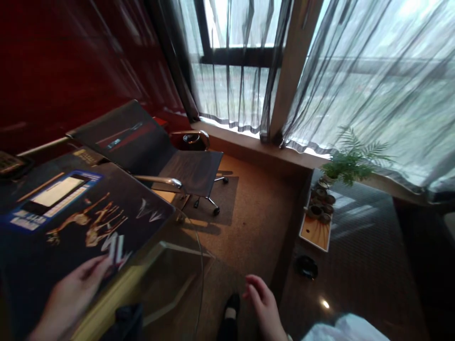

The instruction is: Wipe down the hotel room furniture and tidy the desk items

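My left hand (73,293) rests at the near edge of a dark printed desk mat (71,222) with gold figures and a blue panel. Its fingers are stretched out on the mat and it holds nothing. My right hand (265,305) hangs in the air over the brown carpet, fingers loosely apart and empty, with a white sleeve (341,329) behind it. A dark shoe (230,315) shows below that hand.
A dark mesh office chair (167,156) stands beside the glass-edged desk (170,260). To the right is a low dark table (355,255) with a wooden tea tray (316,227), several small cups, a potted fern (350,163) and a black dish (306,266). Sheer curtains cover the windows.
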Demonstrator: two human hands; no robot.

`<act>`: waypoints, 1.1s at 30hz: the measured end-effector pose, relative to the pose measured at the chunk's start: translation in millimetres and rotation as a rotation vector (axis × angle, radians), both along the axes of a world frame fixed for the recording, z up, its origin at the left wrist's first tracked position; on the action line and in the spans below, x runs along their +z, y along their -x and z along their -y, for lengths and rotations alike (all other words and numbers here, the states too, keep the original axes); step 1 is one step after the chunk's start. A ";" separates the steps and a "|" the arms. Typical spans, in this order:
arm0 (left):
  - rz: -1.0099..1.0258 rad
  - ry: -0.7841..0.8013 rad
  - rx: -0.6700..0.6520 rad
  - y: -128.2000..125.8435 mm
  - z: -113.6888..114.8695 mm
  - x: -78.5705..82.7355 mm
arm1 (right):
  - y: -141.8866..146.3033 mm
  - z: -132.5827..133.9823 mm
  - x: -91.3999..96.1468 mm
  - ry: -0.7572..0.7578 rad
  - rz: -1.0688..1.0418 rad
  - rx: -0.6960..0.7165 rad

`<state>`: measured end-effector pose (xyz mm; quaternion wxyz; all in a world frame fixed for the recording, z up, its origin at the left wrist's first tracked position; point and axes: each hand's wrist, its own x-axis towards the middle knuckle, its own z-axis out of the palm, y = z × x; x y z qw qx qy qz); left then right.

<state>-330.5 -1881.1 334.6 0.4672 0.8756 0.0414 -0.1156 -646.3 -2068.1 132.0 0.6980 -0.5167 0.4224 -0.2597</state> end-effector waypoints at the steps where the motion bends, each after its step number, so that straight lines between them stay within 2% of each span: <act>1: -0.055 0.211 -0.099 27.8 12.4 0.8 | -12.7 -8.6 30.8 -0.005 0.100 0.089; 2: -0.158 0.364 -0.209 60.0 27.1 0.2 | -22.0 -14.2 59.1 -0.022 0.197 0.157; 3: -0.278 0.432 -0.319 94.2 42.2 -1.5 | -27.4 -17.0 83.4 -0.046 0.289 0.199; 5: -0.466 0.548 -0.506 158.4 67.4 -7.1 | -25.7 -15.6 117.9 -0.097 0.444 0.222; 7: -0.609 0.622 -0.614 205.6 83.1 -15.3 | -9.8 -9.8 134.1 -0.134 0.529 0.207; 10: -0.717 0.591 -0.668 241.1 96.3 -30.7 | 26.0 -2.6 134.5 -0.160 0.517 0.166; 14: -0.577 0.445 -0.792 263.7 115.2 -50.9 | 66.9 1.9 114.3 -0.179 0.470 0.014; 16: -0.638 0.429 -0.829 276.6 125.6 -61.0 | 80.9 5.0 101.6 -0.183 0.449 -0.048; 19: -0.764 0.405 -0.803 294.4 139.7 -80.7 | 95.4 11.0 82.4 -0.155 0.391 -0.147; 21: -0.617 0.339 -0.820 301.6 147.8 -98.2 | 101.3 13.8 69.2 -0.158 0.354 -0.224; 24: -0.284 0.206 -0.959 305.6 157.7 -127.7 | 105.4 14.3 45.9 -0.200 0.318 -0.321; 26: -0.202 0.150 -1.043 306.7 163.0 -146.5 | 106.4 16.0 24.5 -0.216 0.295 -0.353; 29: -0.212 0.094 -1.069 308.7 165.0 -171.4 | 110.4 35.6 -19.8 -0.192 0.178 -0.371; 31: -0.216 0.037 -1.053 309.0 156.2 -187.7 | 116.7 66.9 -54.7 -0.073 -0.082 -0.398; 33: -0.264 -0.022 -1.053 307.8 134.4 -207.4 | 125.2 111.4 -88.1 0.082 -0.392 -0.432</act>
